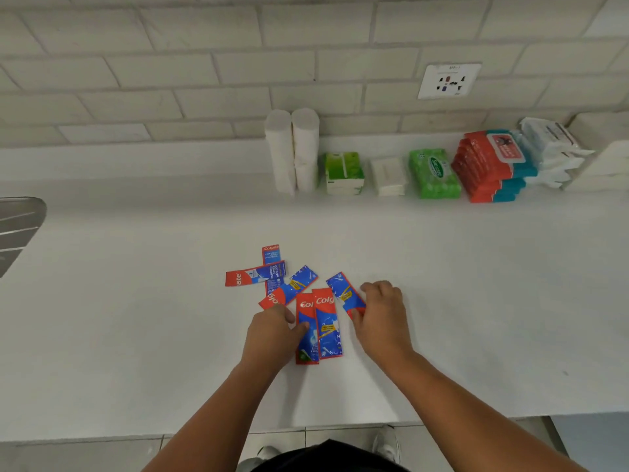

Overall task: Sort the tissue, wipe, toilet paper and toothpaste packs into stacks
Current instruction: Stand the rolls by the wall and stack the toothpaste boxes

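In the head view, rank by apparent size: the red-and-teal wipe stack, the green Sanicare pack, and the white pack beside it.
Largest: red-and-teal wipe stack.
Then: green Sanicare pack.
Smallest: white pack.
All sit along the wall at similar depth, so nearness hardly skews this.

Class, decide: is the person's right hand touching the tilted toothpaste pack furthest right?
Touching. The head view shows the right hand pinching the tilted toothpaste pack at its near end, between thumb and fingers.
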`<state>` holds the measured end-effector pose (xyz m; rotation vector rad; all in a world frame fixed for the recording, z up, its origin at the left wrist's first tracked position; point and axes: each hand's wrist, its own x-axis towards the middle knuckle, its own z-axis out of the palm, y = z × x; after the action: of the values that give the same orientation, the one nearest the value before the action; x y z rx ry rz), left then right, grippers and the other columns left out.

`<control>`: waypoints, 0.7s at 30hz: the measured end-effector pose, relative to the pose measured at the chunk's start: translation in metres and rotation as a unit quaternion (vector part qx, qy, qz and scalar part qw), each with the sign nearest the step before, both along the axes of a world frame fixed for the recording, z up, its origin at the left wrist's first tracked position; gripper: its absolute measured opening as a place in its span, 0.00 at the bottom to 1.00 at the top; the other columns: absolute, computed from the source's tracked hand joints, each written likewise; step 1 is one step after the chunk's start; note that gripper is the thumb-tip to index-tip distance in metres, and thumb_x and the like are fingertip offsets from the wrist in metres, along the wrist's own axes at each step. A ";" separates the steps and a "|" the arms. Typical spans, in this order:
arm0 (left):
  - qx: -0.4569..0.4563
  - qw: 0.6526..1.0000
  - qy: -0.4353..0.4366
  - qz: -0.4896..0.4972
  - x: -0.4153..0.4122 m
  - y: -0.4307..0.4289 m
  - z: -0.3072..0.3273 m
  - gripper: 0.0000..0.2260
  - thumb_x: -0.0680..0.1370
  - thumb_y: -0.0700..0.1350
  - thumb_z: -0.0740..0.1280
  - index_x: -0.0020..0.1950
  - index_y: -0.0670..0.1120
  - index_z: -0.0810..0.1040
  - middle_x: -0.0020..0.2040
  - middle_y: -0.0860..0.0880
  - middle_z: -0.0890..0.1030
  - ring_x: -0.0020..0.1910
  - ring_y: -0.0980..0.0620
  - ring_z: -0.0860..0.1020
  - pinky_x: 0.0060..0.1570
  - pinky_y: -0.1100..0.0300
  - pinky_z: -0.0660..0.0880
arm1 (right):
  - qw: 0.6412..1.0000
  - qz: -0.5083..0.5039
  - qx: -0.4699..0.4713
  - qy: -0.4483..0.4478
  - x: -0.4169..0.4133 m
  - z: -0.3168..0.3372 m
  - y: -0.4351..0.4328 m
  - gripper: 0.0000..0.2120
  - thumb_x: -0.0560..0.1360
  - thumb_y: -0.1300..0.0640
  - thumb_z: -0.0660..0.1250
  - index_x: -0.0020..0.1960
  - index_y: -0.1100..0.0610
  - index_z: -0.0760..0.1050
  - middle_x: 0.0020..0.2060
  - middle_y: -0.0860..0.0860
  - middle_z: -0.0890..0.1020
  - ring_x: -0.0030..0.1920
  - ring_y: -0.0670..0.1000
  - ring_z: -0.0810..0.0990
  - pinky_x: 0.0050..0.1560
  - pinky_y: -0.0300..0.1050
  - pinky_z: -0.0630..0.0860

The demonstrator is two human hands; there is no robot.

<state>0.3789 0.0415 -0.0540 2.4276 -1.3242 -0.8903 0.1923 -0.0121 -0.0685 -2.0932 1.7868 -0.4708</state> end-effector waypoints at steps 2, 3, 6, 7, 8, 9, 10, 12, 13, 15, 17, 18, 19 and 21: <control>0.010 1.000 -0.010 -0.002 -0.001 0.001 -0.001 0.15 0.77 0.58 0.71 0.55 0.50 0.75 0.55 0.50 0.82 0.49 0.54 0.78 0.44 0.62 0.76 | 0.997 -0.002 0.072 0.026 -0.006 0.002 -0.008 0.17 0.76 0.52 0.71 0.62 0.58 0.75 0.56 0.54 0.77 0.56 0.55 0.75 0.54 0.48 0.74; 0.011 1.000 -0.013 -0.003 -0.001 0.001 -0.001 0.16 0.77 0.58 0.71 0.56 0.49 0.75 0.56 0.50 0.82 0.51 0.53 0.79 0.44 0.62 0.76 | 0.994 -0.004 0.103 0.024 -0.009 0.004 -0.012 0.17 0.75 0.51 0.71 0.60 0.58 0.76 0.55 0.55 0.79 0.55 0.55 0.77 0.53 0.48 0.75; 0.009 1.000 -0.011 0.010 -0.002 0.002 0.000 0.17 0.78 0.57 0.70 0.61 0.49 0.75 0.58 0.48 0.82 0.53 0.52 0.80 0.44 0.62 0.77 | 0.985 -0.013 0.171 0.005 -0.018 0.011 -0.024 0.12 0.73 0.53 0.73 0.53 0.57 0.80 0.48 0.54 0.84 0.49 0.55 0.81 0.48 0.46 0.77; 0.009 1.000 -0.009 0.013 -0.002 0.002 0.000 0.17 0.78 0.57 0.70 0.61 0.49 0.75 0.59 0.48 0.82 0.54 0.52 0.80 0.44 0.62 0.78 | 0.981 -0.013 0.194 -0.010 -0.023 0.013 -0.028 0.09 0.73 0.54 0.74 0.51 0.57 0.81 0.46 0.54 0.84 0.47 0.55 0.82 0.46 0.46 0.77; 0.007 1.000 -0.009 0.016 -0.003 0.002 0.002 0.16 0.78 0.57 0.70 0.60 0.50 0.74 0.59 0.48 0.82 0.54 0.52 0.80 0.43 0.62 0.78 | 0.976 -0.015 0.215 -0.041 -0.027 0.016 -0.032 0.07 0.73 0.56 0.73 0.48 0.58 0.82 0.44 0.55 0.85 0.44 0.55 0.82 0.45 0.46 0.76; -0.004 1.000 -0.009 0.017 -0.004 0.002 0.003 0.14 0.78 0.57 0.69 0.59 0.51 0.74 0.59 0.49 0.81 0.55 0.52 0.81 0.41 0.63 0.78 | 0.969 -0.018 0.233 -0.085 -0.031 0.019 -0.035 0.04 0.73 0.57 0.73 0.46 0.58 0.83 0.43 0.56 0.85 0.41 0.54 0.81 0.44 0.46 0.76; -0.030 0.999 -0.006 0.016 -0.006 0.003 0.006 0.12 0.79 0.56 0.69 0.57 0.52 0.73 0.58 0.50 0.81 0.55 0.52 0.81 0.40 0.63 0.78 | 0.959 -0.020 0.251 -0.132 -0.035 0.025 -0.037 0.03 0.75 0.59 0.71 0.45 0.58 0.83 0.42 0.57 0.85 0.39 0.53 0.81 0.41 0.45 0.76; -0.126 0.992 0.008 0.009 -0.010 0.003 0.011 0.09 0.80 0.54 0.68 0.56 0.52 0.74 0.56 0.52 0.81 0.55 0.52 0.81 0.44 0.59 0.80 | 0.934 -0.011 0.293 -0.203 -0.040 0.038 -0.037 0.05 0.78 0.60 0.67 0.46 0.57 0.81 0.42 0.57 0.84 0.37 0.54 0.83 0.36 0.43 0.75; -0.182 0.983 0.015 -0.001 -0.012 0.002 0.015 0.09 0.80 0.52 0.68 0.59 0.52 0.76 0.56 0.52 0.81 0.57 0.52 0.80 0.49 0.56 0.80 | 0.925 0.012 0.309 -0.219 -0.041 0.044 -0.036 0.06 0.80 0.61 0.65 0.47 0.57 0.80 0.42 0.57 0.84 0.36 0.56 0.85 0.35 0.44 0.75; -0.265 0.963 0.007 -0.046 -0.016 -0.001 0.027 0.14 0.80 0.49 0.69 0.65 0.51 0.78 0.62 0.52 0.79 0.63 0.52 0.76 0.58 0.58 0.75 | 0.928 0.086 0.310 -0.189 -0.040 0.054 -0.035 0.07 0.81 0.61 0.62 0.51 0.56 0.80 0.43 0.58 0.84 0.33 0.54 0.85 0.33 0.44 0.74; -0.275 0.953 -0.022 -0.128 -0.018 -0.005 0.038 0.16 0.80 0.48 0.69 0.68 0.51 0.78 0.65 0.52 0.78 0.65 0.51 0.72 0.61 0.61 0.68 | 0.936 0.156 0.278 -0.150 -0.033 0.064 -0.033 0.08 0.80 0.62 0.64 0.52 0.56 0.81 0.44 0.57 0.84 0.32 0.52 0.82 0.33 0.43 0.75; -0.256 0.951 -0.034 -0.169 -0.019 -0.007 0.042 0.16 0.80 0.49 0.69 0.67 0.51 0.79 0.64 0.52 0.79 0.64 0.50 0.73 0.60 0.62 0.67 | 0.936 0.177 0.263 -0.149 -0.028 0.068 -0.032 0.08 0.79 0.63 0.65 0.52 0.56 0.82 0.43 0.55 0.84 0.31 0.49 0.82 0.32 0.40 0.76; -0.233 0.951 -0.035 -0.201 -0.019 -0.008 0.044 0.15 0.80 0.49 0.69 0.67 0.52 0.80 0.61 0.51 0.81 0.60 0.50 0.74 0.57 0.63 0.68 | 0.934 0.192 0.254 -0.161 -0.023 0.071 -0.032 0.08 0.78 0.63 0.66 0.52 0.56 0.83 0.41 0.53 0.83 0.30 0.45 0.80 0.31 0.36 0.74; -0.199 0.958 -0.013 -0.205 -0.020 -0.006 0.046 0.13 0.81 0.49 0.68 0.65 0.53 0.81 0.54 0.50 0.83 0.51 0.54 0.75 0.47 0.69 0.68 | 0.930 0.204 0.239 -0.192 -0.012 0.075 -0.032 0.07 0.77 0.63 0.69 0.51 0.55 0.83 0.37 0.48 0.81 0.28 0.40 0.78 0.33 0.34 0.73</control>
<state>0.3593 0.0357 -0.0083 1.8992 -1.8505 -0.5976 0.1801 -0.0441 0.0064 -1.7993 1.0712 -0.2659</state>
